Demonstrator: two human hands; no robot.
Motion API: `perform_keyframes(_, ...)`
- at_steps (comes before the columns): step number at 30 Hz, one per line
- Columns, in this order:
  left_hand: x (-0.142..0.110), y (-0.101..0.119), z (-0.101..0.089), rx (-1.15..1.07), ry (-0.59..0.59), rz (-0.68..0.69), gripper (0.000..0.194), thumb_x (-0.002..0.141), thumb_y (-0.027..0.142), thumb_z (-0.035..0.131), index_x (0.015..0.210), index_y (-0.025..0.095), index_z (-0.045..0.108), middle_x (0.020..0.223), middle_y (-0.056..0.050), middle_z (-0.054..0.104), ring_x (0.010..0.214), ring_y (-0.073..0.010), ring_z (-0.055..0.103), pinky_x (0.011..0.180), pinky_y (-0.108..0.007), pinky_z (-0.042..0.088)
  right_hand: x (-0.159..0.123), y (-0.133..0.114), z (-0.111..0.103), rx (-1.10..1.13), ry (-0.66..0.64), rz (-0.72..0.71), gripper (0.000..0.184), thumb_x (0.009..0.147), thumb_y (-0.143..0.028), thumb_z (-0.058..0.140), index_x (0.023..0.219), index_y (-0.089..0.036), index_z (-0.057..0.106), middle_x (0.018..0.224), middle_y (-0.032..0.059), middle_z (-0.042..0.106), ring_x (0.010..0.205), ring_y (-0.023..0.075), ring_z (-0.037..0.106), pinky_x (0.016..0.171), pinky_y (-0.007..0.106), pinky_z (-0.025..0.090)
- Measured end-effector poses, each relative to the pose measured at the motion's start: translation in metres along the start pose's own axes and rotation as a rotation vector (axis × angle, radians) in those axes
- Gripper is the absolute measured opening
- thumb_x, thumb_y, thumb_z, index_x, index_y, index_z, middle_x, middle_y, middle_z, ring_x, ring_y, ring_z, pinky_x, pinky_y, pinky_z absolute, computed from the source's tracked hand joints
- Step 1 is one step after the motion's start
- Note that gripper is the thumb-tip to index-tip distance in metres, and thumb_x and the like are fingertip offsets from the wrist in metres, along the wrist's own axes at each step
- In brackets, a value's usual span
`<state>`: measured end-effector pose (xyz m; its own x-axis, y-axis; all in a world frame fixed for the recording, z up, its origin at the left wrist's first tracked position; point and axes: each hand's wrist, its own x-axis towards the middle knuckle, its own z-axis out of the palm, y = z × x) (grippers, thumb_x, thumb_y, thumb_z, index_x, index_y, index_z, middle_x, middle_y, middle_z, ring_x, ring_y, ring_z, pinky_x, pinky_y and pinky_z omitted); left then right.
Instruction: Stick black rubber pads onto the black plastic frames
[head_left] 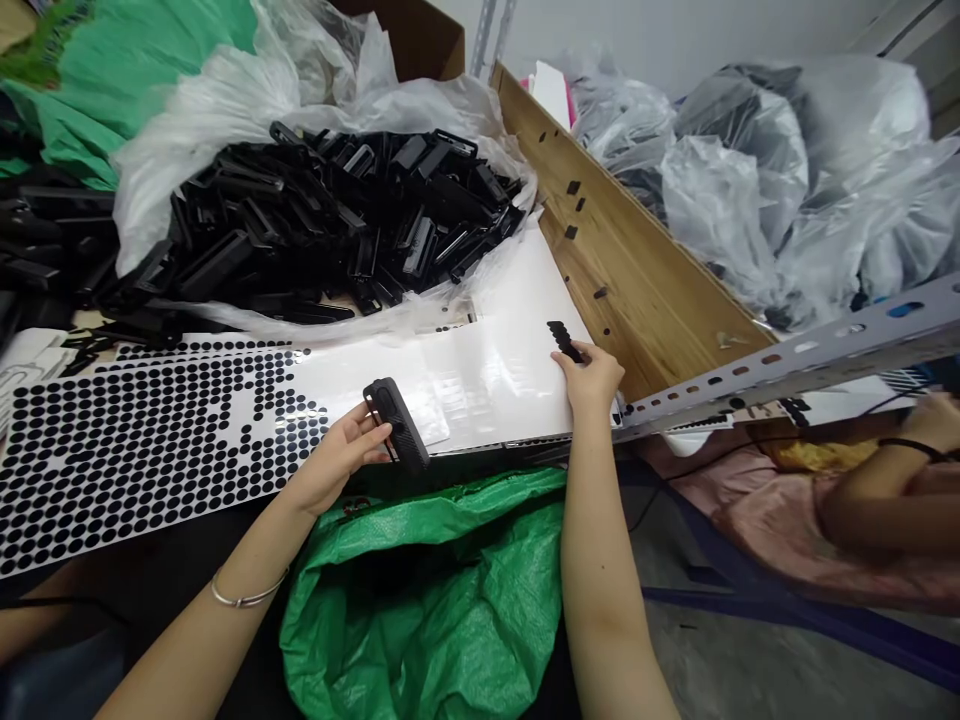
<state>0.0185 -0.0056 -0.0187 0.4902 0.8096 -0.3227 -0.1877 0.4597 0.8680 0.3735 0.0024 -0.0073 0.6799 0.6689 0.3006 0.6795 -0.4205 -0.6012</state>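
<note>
Presently, the left hand (339, 455) grips a black plastic casing (406, 432) between thumb and fingers; the casing is tilted, near the mouth of the green woven sack (427, 640). The right hand (594, 380) pinches a black wavy-edged strip (564, 342) over the white glossy sheet (517, 300), near the wooden tray (630, 270). To the left lies a sheet of round black stickers (150, 450), blank gaps among its rows. Behind, an opened translucent plastic bag (217, 110) contains heaped black parts (300, 225). Whether the casing touches the white sheet cannot be determined.
</note>
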Motion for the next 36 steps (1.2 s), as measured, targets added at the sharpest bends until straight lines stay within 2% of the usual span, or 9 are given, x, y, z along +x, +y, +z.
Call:
perform_keyframes(5, 0.001, 0.0, -0.002, -0.02, -0.006, -0.022, 0.043, 0.076, 0.035, 0.074, 0.114, 0.021, 0.063, 0.096, -0.005, 0.069, 0.079, -0.0145, 0.066, 0.066, -0.022, 0.054, 0.003, 0.001, -0.01, 0.029, -0.067, 0.052, 0.04, 0.068, -0.024, 0.071, 0.105, -0.01, 0.074, 0.098, 0.016, 0.074, 0.095, 0.0305, 0.067, 0.093, 0.044, 0.047)
perform_keyframes(9, 0.0, 0.002, -0.003, -0.066, 0.053, -0.029, 0.043, 0.074, 0.035, 0.075, 0.112, 0.019, 0.062, 0.091, -0.004, 0.069, 0.076, -0.014, 0.066, 0.067, -0.023, 0.054, -0.004, 0.006, -0.016, 0.082, -0.159, -0.006, 0.046, 0.069, -0.026, 0.071, 0.113, -0.014, 0.07, 0.114, 0.0142, 0.07, 0.106, 0.029, 0.063, 0.098, 0.044, 0.044)
perform_keyframes(13, 0.004, 0.004, -0.003, -0.129, 0.166, 0.0, 0.043, 0.069, 0.036, 0.078, 0.106, 0.02, 0.062, 0.081, 0.0, 0.068, 0.07, -0.0115, 0.064, 0.063, -0.021, 0.052, -0.012, 0.007, -0.015, -0.05, -0.028, -0.018, 0.048, 0.068, -0.034, 0.073, 0.112, -0.015, 0.07, 0.126, 0.0166, 0.063, 0.118, 0.0339, 0.051, 0.101, 0.052, 0.037)
perform_keyframes(15, 0.008, 0.004, -0.003, -0.153, 0.241, 0.052, 0.043, 0.066, 0.036, 0.079, 0.101, 0.019, 0.061, 0.075, 0.002, 0.066, 0.065, -0.0104, 0.062, 0.06, -0.02, 0.05, -0.016, 0.006, -0.014, -0.12, 0.024, -0.005, 0.046, 0.068, -0.04, 0.073, 0.106, -0.014, 0.072, 0.123, 0.0181, 0.064, 0.119, 0.0373, 0.046, 0.1, 0.056, 0.035)
perform_keyframes(18, 0.013, 0.005, -0.004, -0.176, 0.328, 0.129, 0.042, 0.062, 0.036, 0.08, 0.095, 0.019, 0.059, 0.072, 0.003, 0.064, 0.063, -0.0099, 0.061, 0.059, -0.02, 0.049, -0.017, 0.005, -0.013, -0.149, 0.015, 0.044, 0.05, 0.068, -0.042, 0.072, 0.106, -0.01, 0.071, 0.114, 0.0219, 0.066, 0.112, 0.0381, 0.049, 0.097, 0.055, 0.037)
perform_keyframes(22, 0.014, 0.004, -0.004, -0.164, 0.346, 0.152, 0.043, 0.063, 0.037, 0.078, 0.097, 0.019, 0.058, 0.075, 0.003, 0.063, 0.063, -0.0098, 0.06, 0.058, -0.02, 0.049, -0.012, 0.001, -0.017, -0.208, -0.025, 0.082, 0.05, 0.069, -0.043, 0.071, 0.105, -0.009, 0.072, 0.11, 0.0233, 0.067, 0.107, 0.0394, 0.054, 0.095, 0.057, 0.038)
perform_keyframes(29, 0.014, 0.004, -0.002, -0.211, 0.382, 0.165, 0.043, 0.063, 0.036, 0.078, 0.096, 0.018, 0.058, 0.072, 0.003, 0.062, 0.063, -0.0098, 0.059, 0.057, -0.02, 0.048, -0.007, -0.012, -0.021, -0.366, -0.08, 0.088, 0.035, 0.071, -0.037, 0.069, 0.094, -0.013, 0.075, 0.095, 0.022, 0.071, 0.101, 0.0425, 0.06, 0.089, 0.058, 0.04)
perform_keyframes(32, 0.015, 0.005, -0.002, -0.226, 0.37, 0.157, 0.043, 0.064, 0.036, 0.078, 0.097, 0.019, 0.058, 0.073, 0.003, 0.062, 0.063, -0.0094, 0.059, 0.058, -0.02, 0.048, -0.011, -0.012, -0.018, -0.215, -0.019, 0.114, 0.03, 0.07, -0.033, 0.067, 0.09, -0.013, 0.076, 0.1, 0.022, 0.071, 0.105, 0.0416, 0.06, 0.094, 0.056, 0.04)
perform_keyframes(36, 0.014, 0.005, -0.001, -0.229, 0.36, 0.168, 0.045, 0.063, 0.036, 0.078, 0.101, 0.019, 0.06, 0.075, 0.003, 0.062, 0.065, -0.0098, 0.059, 0.058, -0.02, 0.048, -0.012, -0.003, -0.014, 0.083, 0.067, 0.181, 0.014, 0.066, -0.023, 0.069, 0.075, -0.015, 0.075, 0.107, 0.0195, 0.071, 0.11, 0.0329, 0.063, 0.103, 0.042, 0.039)
